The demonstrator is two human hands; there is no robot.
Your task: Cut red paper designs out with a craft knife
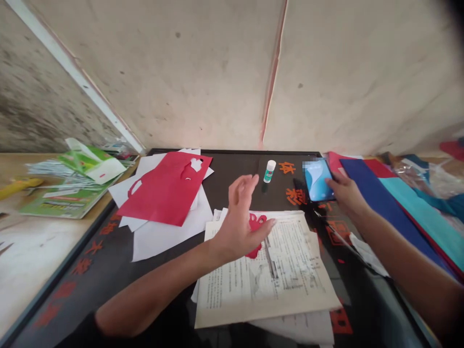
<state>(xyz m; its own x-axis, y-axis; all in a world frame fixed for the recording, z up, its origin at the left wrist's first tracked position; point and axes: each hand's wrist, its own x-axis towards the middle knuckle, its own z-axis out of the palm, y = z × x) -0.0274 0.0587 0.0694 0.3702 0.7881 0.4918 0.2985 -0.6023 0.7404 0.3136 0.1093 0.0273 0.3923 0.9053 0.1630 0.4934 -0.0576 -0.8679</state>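
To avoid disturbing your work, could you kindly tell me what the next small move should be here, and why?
I'd suggest the left hand pick up the red paper cut-out, probably, since it lies on the printed sheets just under those open fingers. The right hand is on the smartphone, and the glue stick stands upright nearby.

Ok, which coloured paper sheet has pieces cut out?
The red sheet lying on white paper at left; holes show white beneath it. The blue sheet and teal sheet at right show none.

Bright, even, diffuse light, soft shadows, wide-angle bending toward the edges, dark blurred top-right corner
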